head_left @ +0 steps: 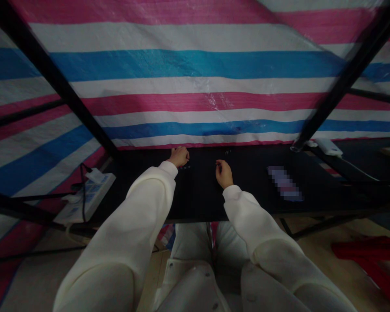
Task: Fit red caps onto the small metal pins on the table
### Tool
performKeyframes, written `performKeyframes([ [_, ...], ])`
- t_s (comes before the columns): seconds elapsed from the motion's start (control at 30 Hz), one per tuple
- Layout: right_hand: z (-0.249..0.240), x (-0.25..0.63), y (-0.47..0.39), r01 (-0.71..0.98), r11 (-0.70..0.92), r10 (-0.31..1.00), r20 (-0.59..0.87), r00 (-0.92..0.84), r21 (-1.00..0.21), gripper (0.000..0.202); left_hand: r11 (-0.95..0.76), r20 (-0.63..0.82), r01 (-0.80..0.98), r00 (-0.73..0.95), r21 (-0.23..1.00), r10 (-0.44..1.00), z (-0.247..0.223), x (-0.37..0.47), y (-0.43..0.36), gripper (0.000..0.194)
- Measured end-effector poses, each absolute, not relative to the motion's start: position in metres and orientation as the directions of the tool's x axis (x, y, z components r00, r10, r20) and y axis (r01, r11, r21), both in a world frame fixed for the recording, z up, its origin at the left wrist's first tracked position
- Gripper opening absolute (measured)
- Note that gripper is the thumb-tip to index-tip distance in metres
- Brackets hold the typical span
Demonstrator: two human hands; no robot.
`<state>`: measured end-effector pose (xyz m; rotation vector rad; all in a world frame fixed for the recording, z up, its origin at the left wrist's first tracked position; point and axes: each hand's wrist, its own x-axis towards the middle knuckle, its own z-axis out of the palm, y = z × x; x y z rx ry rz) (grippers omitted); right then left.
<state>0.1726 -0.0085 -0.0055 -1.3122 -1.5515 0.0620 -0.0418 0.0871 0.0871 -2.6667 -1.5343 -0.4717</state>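
My left hand (179, 156) is over the far part of the black table (198, 195), its fingers curled downward. Several tiny shiny pieces (186, 167) lie just beside it, too small to name. To its right, my right hand (225, 175) is closed in a pinch above the tabletop. Something small and dark shows at its fingertips, but its kind cannot be made out. Beyond the right hand, a few small pale slivers (228, 152) lie near the back edge. What the left fingers hold, if anything, is hidden.
A blurred-out flat object (284, 183) lies on the table's right part. A white power strip (99, 195) with plugs and cables sits at the left end. Black frame posts (341, 82) rise at both sides before a striped sheet (195, 65). A white box-like device (329, 147) stands farther right.
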Motion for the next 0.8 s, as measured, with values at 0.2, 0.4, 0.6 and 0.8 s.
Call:
performKeyframes([
  [0.2,-0.006,0.173,-0.008,0.680,0.395,0.741,0.652,0.162,-0.618,0.026,-0.506,0.256,0.851,0.462,0.140,0.849,0.087,-0.042,0.088,0.006],
  [0.4,-0.005,0.173,-0.009,0.681,0.400,0.730,0.662,0.168,-0.614,0.026,-0.500,0.264,0.847,0.448,0.182,0.854,0.088,-0.042,0.087,0.008],
  [0.6,-0.007,0.173,-0.008,0.678,0.383,0.749,0.640,0.169,-0.627,0.026,-0.485,0.341,0.824,0.385,0.291,0.858,0.095,-0.040,0.080,0.011],
  [0.8,-0.007,0.173,-0.007,0.684,0.381,0.744,0.645,0.173,-0.623,0.026,-0.654,0.622,0.541,0.278,0.528,0.732,0.084,-0.004,0.026,0.020],
])
